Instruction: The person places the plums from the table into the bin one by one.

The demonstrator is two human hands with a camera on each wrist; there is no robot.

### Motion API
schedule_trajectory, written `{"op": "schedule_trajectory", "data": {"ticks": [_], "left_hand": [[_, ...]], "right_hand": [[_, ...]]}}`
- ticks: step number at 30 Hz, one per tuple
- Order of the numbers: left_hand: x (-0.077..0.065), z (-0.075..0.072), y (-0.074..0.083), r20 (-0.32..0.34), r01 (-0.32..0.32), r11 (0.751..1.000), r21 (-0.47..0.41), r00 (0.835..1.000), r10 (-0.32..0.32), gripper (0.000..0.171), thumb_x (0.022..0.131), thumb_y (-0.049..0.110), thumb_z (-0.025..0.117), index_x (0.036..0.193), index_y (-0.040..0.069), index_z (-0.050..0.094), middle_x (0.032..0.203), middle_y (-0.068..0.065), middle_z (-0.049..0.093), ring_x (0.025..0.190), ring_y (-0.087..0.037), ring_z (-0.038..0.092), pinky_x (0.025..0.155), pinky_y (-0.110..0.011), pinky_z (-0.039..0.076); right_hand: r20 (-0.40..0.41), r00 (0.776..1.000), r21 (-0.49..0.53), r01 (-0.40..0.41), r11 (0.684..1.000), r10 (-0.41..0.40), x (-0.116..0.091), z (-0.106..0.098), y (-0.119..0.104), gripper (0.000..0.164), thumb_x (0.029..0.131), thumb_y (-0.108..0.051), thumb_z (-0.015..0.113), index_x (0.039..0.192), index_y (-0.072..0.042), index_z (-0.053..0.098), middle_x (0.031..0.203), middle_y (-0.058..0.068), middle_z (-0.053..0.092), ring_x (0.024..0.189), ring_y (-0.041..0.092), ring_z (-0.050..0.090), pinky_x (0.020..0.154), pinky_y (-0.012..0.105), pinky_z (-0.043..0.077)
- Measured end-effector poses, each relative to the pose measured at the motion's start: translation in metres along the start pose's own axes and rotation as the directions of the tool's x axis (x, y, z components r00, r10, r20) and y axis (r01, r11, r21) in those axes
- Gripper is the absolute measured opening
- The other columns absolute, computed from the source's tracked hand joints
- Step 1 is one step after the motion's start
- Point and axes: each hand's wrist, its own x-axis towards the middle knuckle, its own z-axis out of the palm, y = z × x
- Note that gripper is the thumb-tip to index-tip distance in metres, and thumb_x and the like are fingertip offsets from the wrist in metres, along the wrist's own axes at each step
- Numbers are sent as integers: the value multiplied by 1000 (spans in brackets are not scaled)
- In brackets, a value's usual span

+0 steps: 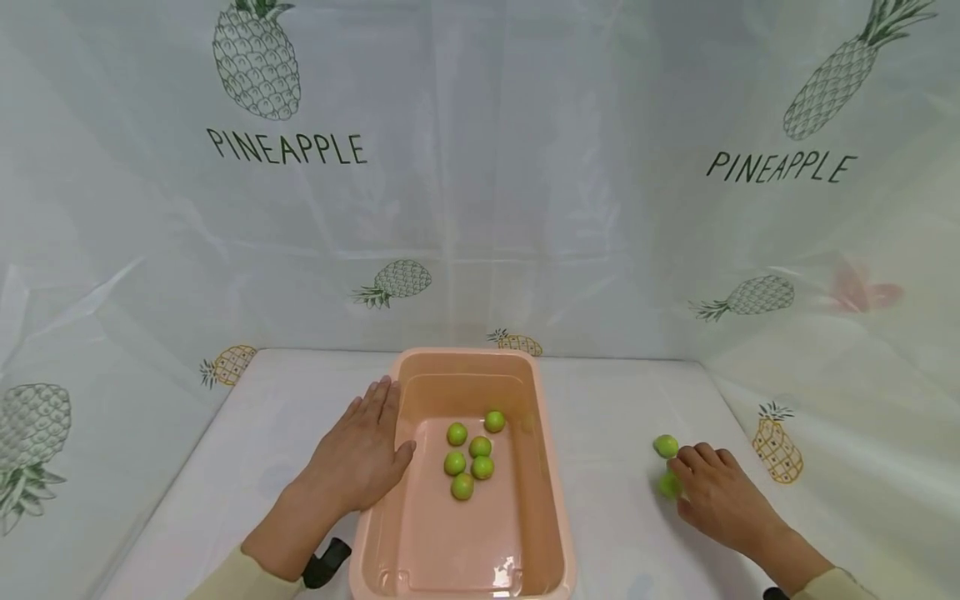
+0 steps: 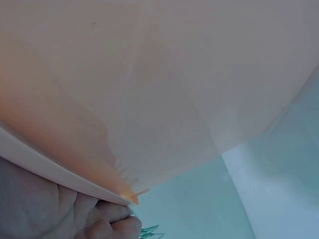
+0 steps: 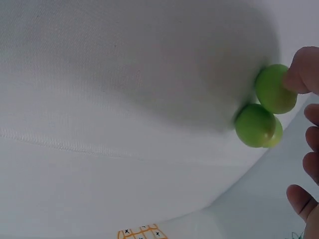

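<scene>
My left hand [image 1: 360, 454] rests along the left rim of a pink plastic tub [image 1: 557, 500], fingers stretched out and thumb over the inner side. In the left wrist view, its palm [image 2: 45, 204] lies against the tub wall [image 2: 164, 89]. Inside the tub, several small round green fruits [image 1: 462, 487] lie on the bottom. To the right, my right hand [image 1: 723, 500] is low over the table beside more of these fruits. The right wrist view shows three: the thumb [image 3: 305, 69] overlaps the nearest fruit [image 3: 274, 89], with another fruit [image 3: 253, 125] against it and one partly behind. The other fingers stand apart from them.
A white cloth-covered table [image 1: 607, 433] holds the tub. Behind it and at the sides hangs a pale plastic sheet [image 1: 495, 167] printed with pineapples. A black strap end [image 1: 327, 563] shows by the left wrist, close to the tub.
</scene>
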Motion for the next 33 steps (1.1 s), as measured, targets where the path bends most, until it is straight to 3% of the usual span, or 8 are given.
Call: {"op": "schedule_trajectory", "data": {"ticks": [8, 17, 28, 33], "left_hand": [[0, -2, 1, 9, 1, 1000, -1, 1000, -1, 80, 107, 36, 58, 161, -13, 25, 169, -32, 25, 158, -46, 26, 126, -61, 30], [-1, -3, 2, 7, -4, 1000, -6, 1000, 4, 80, 107, 35, 58, 161, -13, 26, 169, -33, 26, 158, -46, 26, 126, -61, 30], [1, 0, 0, 1, 9, 1000, -1, 1000, -9, 81, 107, 36, 58, 162, -12, 25, 169, -32, 25, 159, -45, 26, 126, -60, 30], [1, 1, 0, -9, 14, 1000, 7, 1000, -14, 81, 106, 36, 59, 161, -13, 26, 168, -32, 27, 158, -45, 27, 126, -59, 30]], "right_hand": [[-63, 997, 1, 55, 999, -54, 3, 10, 4, 38, 59, -17, 80, 88, -10, 55, 90, 4, 54, 83, 26, 49, 67, 44, 42], [-34, 997, -21, 65, 998, -66, 10, 16, 7, 44, 59, -21, 87, 87, -10, 55, 88, 3, 52, 82, 26, 48, 67, 43, 41], [25, 998, -40, 66, 997, -65, 43, 29, -1, 46, 67, -30, 90, 87, -8, 55, 87, 5, 49, 82, 27, 44, 71, 44, 41], [-4, 998, -48, 66, 997, -67, 58, 34, -3, 38, 71, -32, 79, 80, -9, 50, 80, 4, 42, 78, 26, 40, 69, 42, 39]]}}
